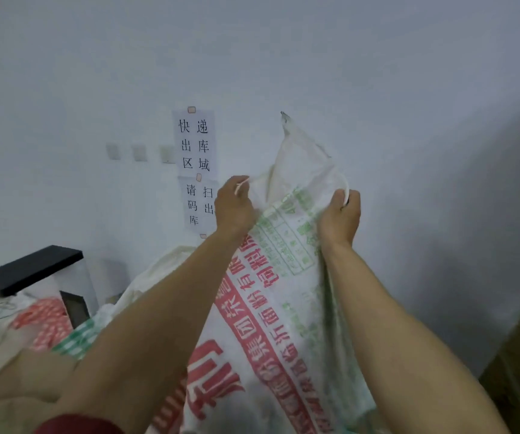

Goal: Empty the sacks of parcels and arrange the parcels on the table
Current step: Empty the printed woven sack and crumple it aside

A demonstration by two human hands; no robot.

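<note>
Sack (283, 308), woven white plastic with red and green printed lettering, stands upright at centre of view in front of a pale wall (377, 73), its gathered neck raised and its top corner pointing upward. Left hand (233, 208) is closed on a thin white cord (242, 185) at the left side of the neck, fingers pinched tight around it. Right hand (341, 219) is closed on the white cord (344, 187) looped at the right side of the neck, the fingers wrapped over it. Both forearms are extended forward and upward, bare; a dark red sleeve (77, 426) shows at the lower left edge. Second sack (146, 277), whitish, lies slumped behind the left forearm. Two paper notices (196, 142) with black characters are taped to the wall. A black slab (30, 269) sits at left above blurred clutter.
</note>
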